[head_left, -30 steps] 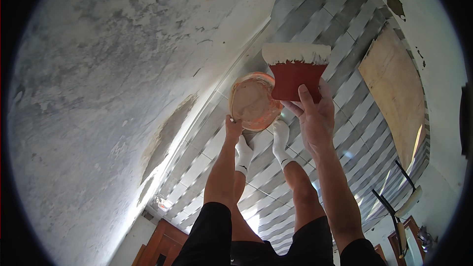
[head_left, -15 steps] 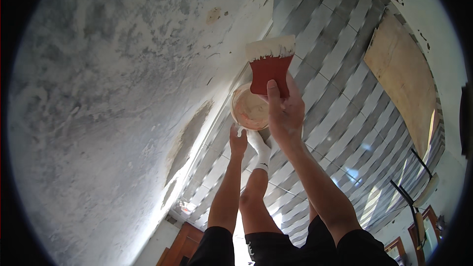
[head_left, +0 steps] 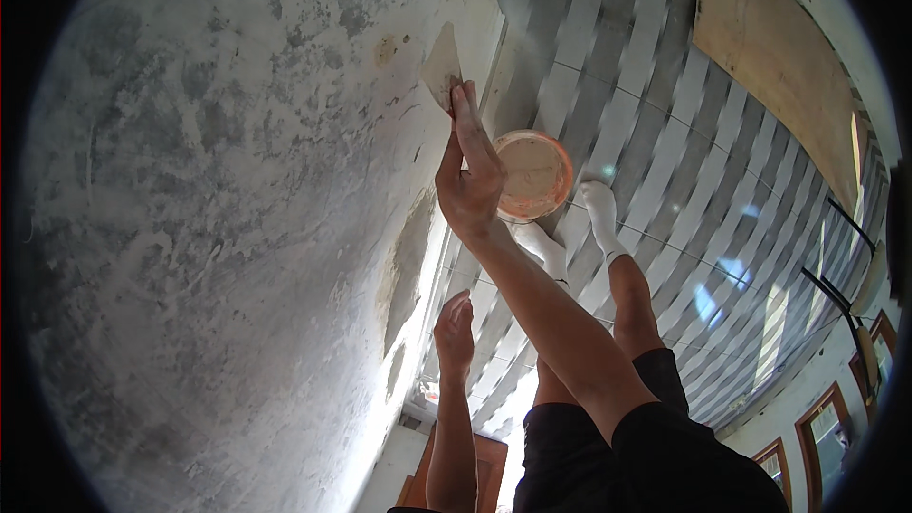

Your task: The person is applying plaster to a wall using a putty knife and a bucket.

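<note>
- Whitish coating [head_left: 440, 62] covers the broad face of a scraper [head_left: 453, 93], which the right hand [head_left: 472, 176] grips at its near end, fingers long and nearly straight on one side of it.
- The scraper is turned almost edge-on to the view, its coated end pointing up the picture, right by the plastered wall; whether it touches the surface cannot be told.
- The left hand [head_left: 455, 334] is lower down, just beside the wall, palm half open and fingers loosely bent, with nothing to be seen in it.
- Just right of the right hand, a round orange tub [head_left: 567, 171] stands upright on the floor; the hand and wrist come close to its left edge in the view.
- Inside the tub lies a beige paste [head_left: 528, 169], broad and fairly smooth on top; smears of it dull the orange inner side, which shows most clearly along the right and lower rim. The depth cannot be judged.
- Two feet in white socks [head_left: 600, 212] stand near the tub; a small dark mark at one cuff is too small to make out.
- Grey mottling and pale patches cover the wall [head_left: 218, 190], with a rough brownish patch [head_left: 407, 266] low down.
- Grey and white tiles make up the floor [head_left: 655, 161], and a tan board [head_left: 774, 62] lies toward the far right.
</note>
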### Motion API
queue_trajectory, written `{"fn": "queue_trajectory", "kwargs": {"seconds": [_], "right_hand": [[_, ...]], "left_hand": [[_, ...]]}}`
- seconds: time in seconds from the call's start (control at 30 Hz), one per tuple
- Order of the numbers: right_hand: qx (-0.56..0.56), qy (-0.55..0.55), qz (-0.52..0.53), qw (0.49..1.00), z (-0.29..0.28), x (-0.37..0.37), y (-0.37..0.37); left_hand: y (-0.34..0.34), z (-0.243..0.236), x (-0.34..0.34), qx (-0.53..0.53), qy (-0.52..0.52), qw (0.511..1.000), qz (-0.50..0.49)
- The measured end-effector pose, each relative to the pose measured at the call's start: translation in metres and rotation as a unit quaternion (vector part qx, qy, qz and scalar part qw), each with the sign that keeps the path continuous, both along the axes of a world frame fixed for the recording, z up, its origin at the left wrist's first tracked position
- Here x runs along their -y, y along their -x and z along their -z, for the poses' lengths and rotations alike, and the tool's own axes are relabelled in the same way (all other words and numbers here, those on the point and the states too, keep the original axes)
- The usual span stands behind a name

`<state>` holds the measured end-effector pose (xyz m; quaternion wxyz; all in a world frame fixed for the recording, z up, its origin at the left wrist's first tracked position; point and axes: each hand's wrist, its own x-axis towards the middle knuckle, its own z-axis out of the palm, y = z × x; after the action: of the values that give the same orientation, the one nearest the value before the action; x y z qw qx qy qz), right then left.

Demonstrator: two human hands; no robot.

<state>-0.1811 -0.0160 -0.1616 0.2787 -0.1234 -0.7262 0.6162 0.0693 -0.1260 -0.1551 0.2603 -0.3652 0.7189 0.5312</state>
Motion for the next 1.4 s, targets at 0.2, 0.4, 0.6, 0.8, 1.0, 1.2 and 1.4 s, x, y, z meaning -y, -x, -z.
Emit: {"fn": "queue_trajectory", "kwargs": {"seconds": [0.2,0.4,0.6,0.8,1.0,1.2,1.4], "right_hand": [[-0.017,0.005,0.022,1.0,0.008,0.027,0.011],[-0.008,-0.002,0.026,1.0,0.007,0.041,0.015],[-0.009,-0.004,0.014,1.0,0.005,0.047,0.014],[0.01,0.013,0.0,1.0,-0.006,0.049,-0.002],[0.033,0.047,0.039,0.998,-0.012,0.033,-0.005],[0.033,0.039,0.034,0.998,-0.008,0.036,0.009],[0.053,0.152,0.015,0.987,-0.009,0.025,-0.01]], "left_hand": [[-0.028,0.001,0.006,0.052,-0.037,0.998,-0.02],[-0.03,-0.002,0.017,0.082,-0.049,0.995,-0.02],[-0.029,-0.003,0.021,0.079,-0.054,0.995,-0.022],[-0.032,-0.007,0.022,0.086,-0.069,0.993,-0.033],[-0.029,-0.011,0.015,0.082,-0.08,0.993,-0.035],[-0.029,-0.011,0.007,0.09,-0.087,0.991,-0.036],[-0.033,-0.013,0.005,0.087,-0.082,0.992,-0.041]]}}
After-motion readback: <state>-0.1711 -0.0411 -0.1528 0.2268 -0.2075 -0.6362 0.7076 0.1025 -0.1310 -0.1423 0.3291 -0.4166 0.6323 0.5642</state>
